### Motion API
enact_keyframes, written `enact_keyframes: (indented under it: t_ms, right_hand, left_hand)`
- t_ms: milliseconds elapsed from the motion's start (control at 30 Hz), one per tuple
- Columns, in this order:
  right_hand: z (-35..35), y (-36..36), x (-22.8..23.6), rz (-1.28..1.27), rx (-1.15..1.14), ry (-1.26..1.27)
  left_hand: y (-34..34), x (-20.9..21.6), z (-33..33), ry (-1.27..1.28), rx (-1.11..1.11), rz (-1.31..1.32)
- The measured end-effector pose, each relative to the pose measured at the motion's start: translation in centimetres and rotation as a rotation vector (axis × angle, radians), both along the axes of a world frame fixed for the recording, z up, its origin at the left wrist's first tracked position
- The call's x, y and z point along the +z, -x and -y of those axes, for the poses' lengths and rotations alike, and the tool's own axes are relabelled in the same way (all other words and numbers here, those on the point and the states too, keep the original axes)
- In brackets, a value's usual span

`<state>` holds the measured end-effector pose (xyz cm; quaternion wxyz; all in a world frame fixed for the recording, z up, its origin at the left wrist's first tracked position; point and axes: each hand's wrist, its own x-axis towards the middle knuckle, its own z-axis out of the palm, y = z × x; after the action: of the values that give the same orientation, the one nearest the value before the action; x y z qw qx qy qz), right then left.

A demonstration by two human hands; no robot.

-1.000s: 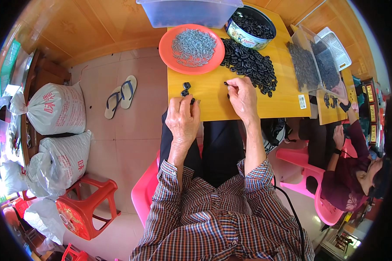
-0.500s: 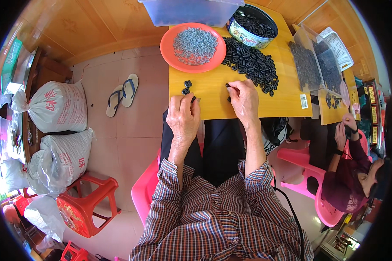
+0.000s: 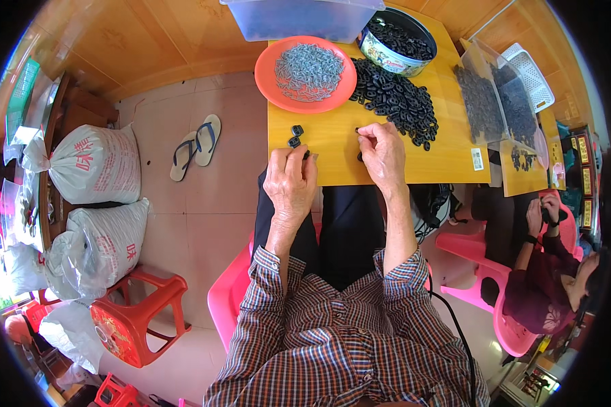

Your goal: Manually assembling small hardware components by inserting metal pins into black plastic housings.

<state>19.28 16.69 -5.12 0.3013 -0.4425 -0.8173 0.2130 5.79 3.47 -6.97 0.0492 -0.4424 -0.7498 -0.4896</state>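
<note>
At the front left of the yellow table (image 3: pixel 448 159), my left hand (image 3: pixel 290 178) is closed, thumb and fingers together around a small black plastic part (image 3: pixel 307 154) that is mostly hidden. Just beyond its fingertips lie two small black parts with holes (image 3: pixel 297 129). My right hand (image 3: pixel 385 154), near the front edge, pinches a small dark piece (image 3: pixel 358 129) between thumb and forefinger. Under its palm another black part (image 3: pixel 360 156) shows partly. Behind the right hand spreads a pile of black oval parts (image 3: pixel 400 102). An orange plate (image 3: pixel 268 85) of small grey metal pins stands beyond my left hand.
Beyond the pile are a round tin (image 3: pixel 394 64) of black parts and a translucent bin (image 3: pixel 299 20). Clear boxes (image 3: pixel 478 102) of dark parts stand to the right. A co-worker (image 3: pixel 540 285) sits at the right on a pink chair. Sacks (image 3: pixel 98 166) and a red stool (image 3: pixel 139 312) are at the left.
The whole view has shifted slightly to the right. Both hands keep nearly the same pose over the table, with no part visibly picked up or put down.
</note>
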Motion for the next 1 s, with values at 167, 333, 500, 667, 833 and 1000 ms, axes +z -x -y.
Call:
enact_keyframes:
  t_ms: [167,333,500,667,833,1000]
  right_hand:
    - [-0.6,-0.6,-0.8,-0.116,0.004,0.032]
    - [-0.9,-0.6,-0.9,-0.185,-0.024,0.079]
    - [-0.6,-0.1,-0.4,-0.027,-0.01,-0.067]
    - [-0.5,0.0,-0.1,0.051,-0.011,-0.031]
    - [-0.9,-0.2,-0.2,-0.071,-0.018,0.056]
    - [-0.6,-0.5,0.3,-0.187,0.003,0.144]
  left_hand:
    - [0.1,0.2,-0.2,-0.058,0.01,-0.053]
    - [0.1,0.0,-0.2,-0.044,0.013,-0.059]
    - [0.1,-0.1,0.0,-0.022,0.011,-0.032]
    - [0.2,0.1,-0.2,-0.053,0.01,-0.052]
    - [0.0,0.4,-0.2,-0.014,-0.008,-0.021]
    - [0.2,0.9,-0.8,-0.031,-0.024,-0.059]
